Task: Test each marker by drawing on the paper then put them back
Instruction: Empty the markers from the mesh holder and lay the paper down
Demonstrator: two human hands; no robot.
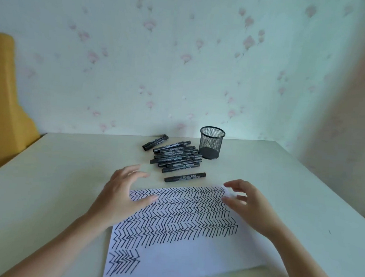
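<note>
Nearest the camera lies the paper (189, 256), a thin white sheet flat on the pale matte table (51, 193), its upper part thick with black zigzag strokes and its lower right still bare. Over its far edge hover both hands: the left hand (123, 195) has fingers spread and relaxed, gripping nothing, its thumb low over the sheet; whether it touches cannot be told. The right hand (248, 203) is likewise loose and empty, fingertips curled above the paper's far right corner.

Just beyond them sits a single marker (184, 177), black, capped, lying crosswise on its own. It looks light, rigid and smooth-barrelled, likely to roll, so a pinch at mid-barrel seems the safe hold. Behind it is the heap of markers (175, 156), same slim black cylinders with pale lettering, stacked loosely, and two more markers (155, 142) apart at the left. Furthest, by the flowered wall, stands the mesh cup (211, 142), black wire, round, upright, apparently empty.
</note>
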